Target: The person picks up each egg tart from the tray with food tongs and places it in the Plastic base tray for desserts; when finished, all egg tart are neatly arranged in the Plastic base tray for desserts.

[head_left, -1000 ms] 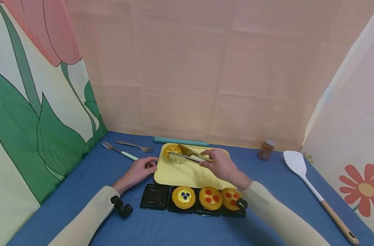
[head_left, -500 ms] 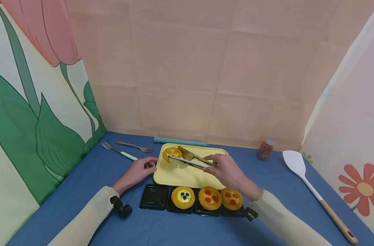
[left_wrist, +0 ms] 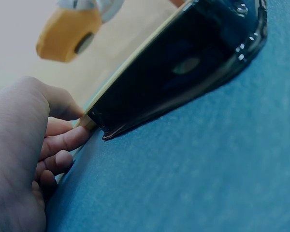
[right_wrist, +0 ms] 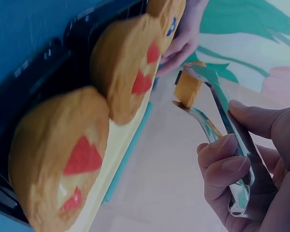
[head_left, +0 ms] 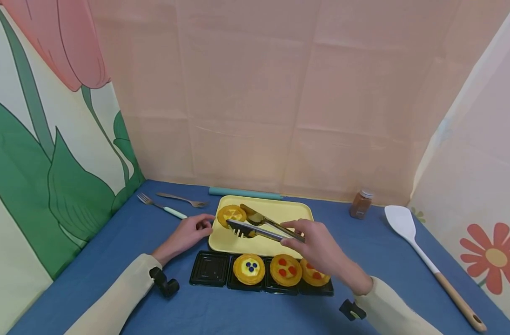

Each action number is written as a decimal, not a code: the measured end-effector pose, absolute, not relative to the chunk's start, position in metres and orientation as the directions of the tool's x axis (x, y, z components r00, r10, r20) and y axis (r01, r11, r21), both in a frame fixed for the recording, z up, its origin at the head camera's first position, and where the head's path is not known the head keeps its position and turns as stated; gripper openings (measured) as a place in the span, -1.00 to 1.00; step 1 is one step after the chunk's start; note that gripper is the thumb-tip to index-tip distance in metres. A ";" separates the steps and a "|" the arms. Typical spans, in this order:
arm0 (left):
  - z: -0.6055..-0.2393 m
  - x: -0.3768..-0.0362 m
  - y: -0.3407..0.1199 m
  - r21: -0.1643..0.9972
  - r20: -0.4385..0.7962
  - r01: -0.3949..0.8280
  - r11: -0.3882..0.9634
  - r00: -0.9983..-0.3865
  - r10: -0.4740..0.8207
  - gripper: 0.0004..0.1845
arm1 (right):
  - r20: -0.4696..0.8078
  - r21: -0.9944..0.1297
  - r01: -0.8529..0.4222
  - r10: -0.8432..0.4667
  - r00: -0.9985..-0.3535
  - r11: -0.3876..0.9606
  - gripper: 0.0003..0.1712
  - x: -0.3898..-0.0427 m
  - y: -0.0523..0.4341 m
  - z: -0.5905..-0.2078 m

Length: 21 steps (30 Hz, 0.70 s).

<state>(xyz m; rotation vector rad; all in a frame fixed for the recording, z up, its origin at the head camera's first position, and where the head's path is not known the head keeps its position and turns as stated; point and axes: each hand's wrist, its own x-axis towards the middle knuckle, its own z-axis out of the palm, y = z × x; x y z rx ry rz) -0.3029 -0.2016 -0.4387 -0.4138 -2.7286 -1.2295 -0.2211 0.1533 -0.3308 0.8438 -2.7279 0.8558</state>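
A yellow tray lies in the middle of the table. My left hand is at its left edge, thumb and fingers pinching the rim. My right hand grips metal tongs over the tray. Between the tongs' tips, a golden tart is held; both wrist views show it raised above the tray. Along the tray's front stands a row of black plastic boxes. In them sit a tart with blue dots and two tarts with red pieces, one a red-topped tart; the leftmost box holds none.
At the back left lie a fork with a pale handle and a metal fork. A teal strip runs behind the tray. Farther right are a brown-filled jar and a long white spatula with a wooden handle.
My right hand has moved right and toward me with the tongs. The tart between their tips has shifted slightly left and nearer. My left hand stays at the tray's edge.
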 end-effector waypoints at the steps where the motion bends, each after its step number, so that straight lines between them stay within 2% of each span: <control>1: -0.439 -0.303 -0.202 0.715 0.221 0.297 0.633 -0.955 0.198 -0.60 | 0.308 -0.479 -0.562 -0.471 -0.827 0.674 -0.58 -0.218 0.153 -0.331; 8: -0.439 -0.302 -0.203 0.716 0.238 0.309 0.626 -0.951 0.198 -0.62 | 0.287 -0.500 -0.548 -0.469 -0.835 0.671 -0.58 -0.199 0.150 -0.329; 16: -0.439 -0.301 -0.204 0.719 0.241 0.326 0.614 -0.945 0.219 -0.63 | 0.226 -0.531 -0.557 -0.526 -0.820 0.639 -0.60 -0.186 0.146 -0.330; 21: -0.439 -0.302 -0.205 0.719 0.255 0.348 0.601 -0.937 0.238 -0.63 | 0.187 -0.501 -0.564 -0.554 -0.811 0.656 -0.60 -0.183 0.143 -0.331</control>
